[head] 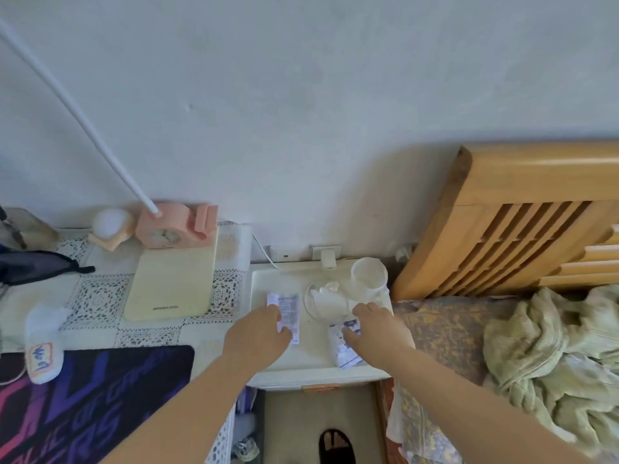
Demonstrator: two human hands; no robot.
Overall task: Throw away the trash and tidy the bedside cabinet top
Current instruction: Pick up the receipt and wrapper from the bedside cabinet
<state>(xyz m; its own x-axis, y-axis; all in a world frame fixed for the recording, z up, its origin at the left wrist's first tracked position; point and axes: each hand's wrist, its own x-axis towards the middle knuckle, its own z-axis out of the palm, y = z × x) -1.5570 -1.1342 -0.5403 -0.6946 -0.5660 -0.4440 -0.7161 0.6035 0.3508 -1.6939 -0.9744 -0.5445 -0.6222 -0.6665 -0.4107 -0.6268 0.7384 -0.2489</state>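
Note:
The white bedside cabinet top [311, 358] sits between a desk and a bed. A printed wrapper [288, 309] lies on its left part; my left hand [258, 334] rests over the wrapper's near end, fingers curled onto it. A second white and blue printed packet [343, 353] lies at the front right, and my right hand [378, 329] covers its far end with fingers bent on it. Behind the hands stand a clear glass holding crumpled white paper [323, 298] and a white cup [368, 274]. Whether either packet is lifted off the top, I cannot tell.
To the left is a desk with a lace cloth, a pale yellow pad [172, 289], a pink clock [164, 231] and a dark mouse mat [90, 406]. A wooden headboard [522, 222] and rumpled green bedding [552, 363] lie right. Wall sockets [303, 252] sit behind the cabinet.

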